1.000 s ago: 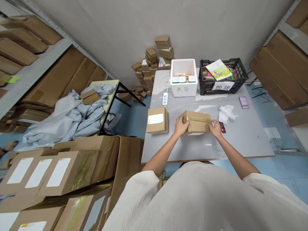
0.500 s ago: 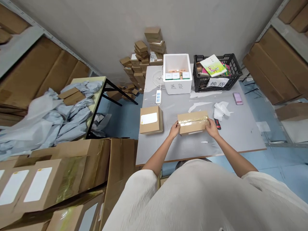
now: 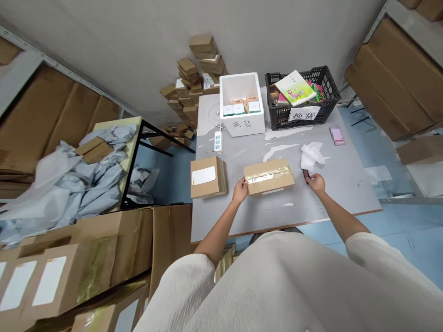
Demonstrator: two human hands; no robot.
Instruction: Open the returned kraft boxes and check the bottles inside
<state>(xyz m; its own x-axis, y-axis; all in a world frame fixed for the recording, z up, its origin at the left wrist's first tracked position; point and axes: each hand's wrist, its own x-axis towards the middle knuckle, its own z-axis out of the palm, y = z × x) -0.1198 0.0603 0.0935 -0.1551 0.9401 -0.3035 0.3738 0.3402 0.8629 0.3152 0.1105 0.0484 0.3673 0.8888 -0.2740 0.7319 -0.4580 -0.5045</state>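
A taped cardboard box point(image 3: 268, 177) lies on the grey table point(image 3: 238, 219) in front of me, shiny tape running along its top. My left hand point(image 3: 240, 190) grips the box at its left end. To the right of the box, my right hand point(image 3: 316, 183) has its fingers closed on a black and red box cutter point(image 3: 306, 175), which lies at the table surface. Crumpled white paper point(image 3: 311, 156) is just beyond the cutter. A second cardboard box point(image 3: 207, 177) with a white label stands left of my left hand.
Behind are a white foam box point(image 3: 242, 127) holding small boxes and a black crate point(image 3: 301, 99) with booklets. A power strip point(image 3: 218, 141) lies at the left. Stacked cartons point(image 3: 134, 246) crowd the left front; grey bags point(image 3: 100, 166) cover a side table.
My right hand has let go of the box's right end, moved right and taken hold of the box cutter. My left hand stays on the box. The camera view has shifted slightly.
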